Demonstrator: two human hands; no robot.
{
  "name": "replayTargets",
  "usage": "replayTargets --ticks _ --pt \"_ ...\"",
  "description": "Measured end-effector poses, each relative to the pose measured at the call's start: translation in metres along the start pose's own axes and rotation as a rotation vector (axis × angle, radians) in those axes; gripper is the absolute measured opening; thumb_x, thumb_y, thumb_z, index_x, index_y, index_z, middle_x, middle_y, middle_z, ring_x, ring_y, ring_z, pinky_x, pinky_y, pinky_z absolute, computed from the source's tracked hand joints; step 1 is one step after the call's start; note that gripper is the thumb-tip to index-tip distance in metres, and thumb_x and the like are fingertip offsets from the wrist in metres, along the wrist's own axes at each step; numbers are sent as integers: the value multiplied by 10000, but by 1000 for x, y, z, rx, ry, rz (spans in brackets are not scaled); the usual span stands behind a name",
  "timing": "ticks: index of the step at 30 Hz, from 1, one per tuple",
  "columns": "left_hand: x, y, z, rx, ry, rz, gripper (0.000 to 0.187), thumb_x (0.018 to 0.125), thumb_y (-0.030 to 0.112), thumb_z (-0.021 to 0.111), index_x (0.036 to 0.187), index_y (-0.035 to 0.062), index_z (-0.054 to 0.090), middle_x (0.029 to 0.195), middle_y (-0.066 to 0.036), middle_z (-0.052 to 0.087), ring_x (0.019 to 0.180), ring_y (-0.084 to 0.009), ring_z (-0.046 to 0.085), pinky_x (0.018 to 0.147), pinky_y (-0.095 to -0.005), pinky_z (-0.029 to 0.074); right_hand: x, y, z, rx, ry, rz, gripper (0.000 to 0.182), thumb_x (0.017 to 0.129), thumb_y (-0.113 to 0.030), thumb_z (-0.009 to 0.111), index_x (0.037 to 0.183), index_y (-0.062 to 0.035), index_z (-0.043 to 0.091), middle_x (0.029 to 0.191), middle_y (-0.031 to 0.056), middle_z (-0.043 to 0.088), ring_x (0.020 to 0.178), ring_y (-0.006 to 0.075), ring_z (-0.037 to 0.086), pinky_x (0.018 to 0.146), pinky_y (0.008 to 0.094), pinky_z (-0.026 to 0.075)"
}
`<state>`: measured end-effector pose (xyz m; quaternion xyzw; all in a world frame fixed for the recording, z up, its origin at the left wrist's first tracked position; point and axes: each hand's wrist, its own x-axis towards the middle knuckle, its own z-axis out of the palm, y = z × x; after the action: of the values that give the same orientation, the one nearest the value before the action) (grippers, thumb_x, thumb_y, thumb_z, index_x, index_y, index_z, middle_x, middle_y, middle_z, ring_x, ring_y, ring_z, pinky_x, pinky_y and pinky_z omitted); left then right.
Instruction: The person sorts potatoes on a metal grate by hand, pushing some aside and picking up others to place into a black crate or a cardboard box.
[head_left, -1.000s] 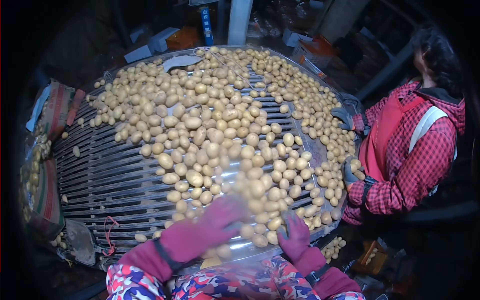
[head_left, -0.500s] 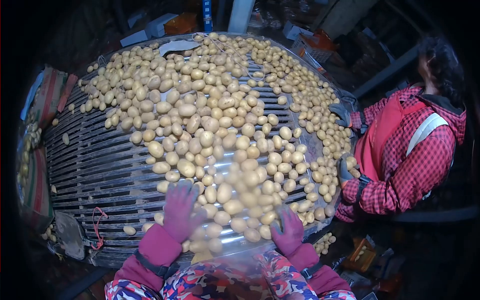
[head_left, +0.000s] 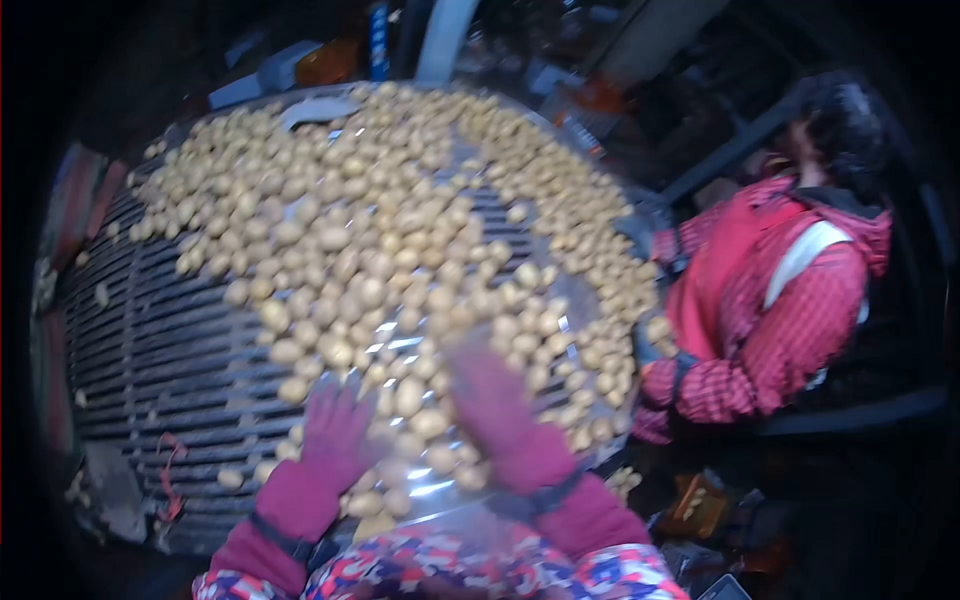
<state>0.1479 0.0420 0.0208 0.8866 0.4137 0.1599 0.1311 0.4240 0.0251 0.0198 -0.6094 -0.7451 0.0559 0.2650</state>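
Many potatoes [head_left: 335,235] lie heaped over a slatted table [head_left: 160,330] in front of me. My left hand [head_left: 338,425], in a purple glove, rests at the near edge of the heap with its fingers spread and holds nothing. My right hand [head_left: 490,395], gloved the same way, is over the potatoes right of my left hand; motion blurs its fingers, so their pose and anything under them cannot be made out. Clear plastic [head_left: 430,490] shines between and in front of my hands.
On the right a co-worker [head_left: 780,290] in a red checked top has both gloved hands at the table's edge. Sacks [head_left: 75,200] stand at the left. A red string [head_left: 170,475] lies near left. An orange crate [head_left: 697,505] is low on the right.
My right hand has moved left and forward, from the near right edge onto the potatoes. The whole view has shifted, with the co-worker and table now further left in it.
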Motion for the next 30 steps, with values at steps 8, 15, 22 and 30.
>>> replayTargets --ticks 8,15,22,30 --pt "1 5 -15 -67 -91 -81 684 795 431 676 1366 83 531 1441 -222 430 1337 -482 347 1135 -618 202 11 1 8 -6 -92 16 524 829 -218 643 1328 -111 520 1321 141 546 1115 353 540 888 464 491" --pt "0 4 -12 -15 -34 -48 666 786 415 693 1347 88 547 1422 -210 445 1323 -469 364 1128 -621 211 4 -48 -43 -60 -613 245 504 850 -207 615 1329 -95 505 1078 137 579 881 318 621 714 437 509" --pt "-1 1 -12 -50 -25 -34 640 803 431 674 1327 80 561 1395 -207 467 1304 -464 382 1120 -623 221 -30 -38 9 -314 -344 49 550 833 -165 619 1359 -95 474 1059 127 565 836 230 636 583 371 520" --pt "-2 -4 -13 -97 -4 -40 613 812 433 660 1299 70 581 1379 -207 483 1282 -461 406 1112 -622 235 -28 -33 10 -146 -223 131 330 833 -144 592 1153 -73 554 968 113 602 817 240 641 605 404 500"
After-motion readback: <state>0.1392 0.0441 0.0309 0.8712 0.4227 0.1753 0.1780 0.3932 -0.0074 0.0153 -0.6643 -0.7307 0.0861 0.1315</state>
